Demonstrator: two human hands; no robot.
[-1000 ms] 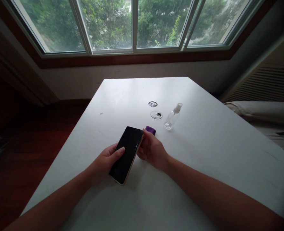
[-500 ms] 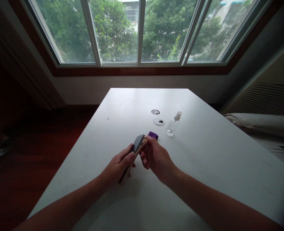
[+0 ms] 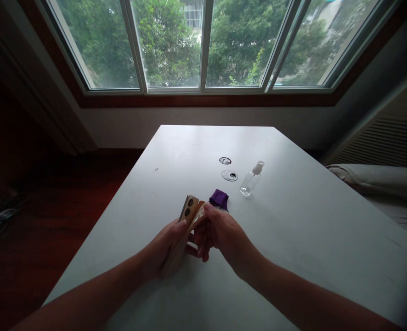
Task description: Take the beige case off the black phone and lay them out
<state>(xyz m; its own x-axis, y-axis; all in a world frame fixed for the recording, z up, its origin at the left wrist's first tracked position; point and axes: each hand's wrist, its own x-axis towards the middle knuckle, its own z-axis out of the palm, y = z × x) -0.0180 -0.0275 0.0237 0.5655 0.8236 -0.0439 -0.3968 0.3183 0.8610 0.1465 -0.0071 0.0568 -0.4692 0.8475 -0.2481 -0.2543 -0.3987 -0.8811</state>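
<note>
Both hands hold a phone above the near part of the white table. The left hand has its fingers closed along the phone's left edge; the right hand pinches its right edge. The gold back with two camera lenses faces up. Just beyond lies a purple cloth; farther off, a clear spray bottle on its side.

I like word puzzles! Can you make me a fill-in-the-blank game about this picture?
1. Both hands, the left hand and the right hand, hold the ____.
2. The phone shows its gold back, with the ____ lenses near its top.
3. The cloth beyond the phone is ____ in colour.
4. The clear bottle lies on the white ____.

Missing words: phone; camera; purple; table
</note>
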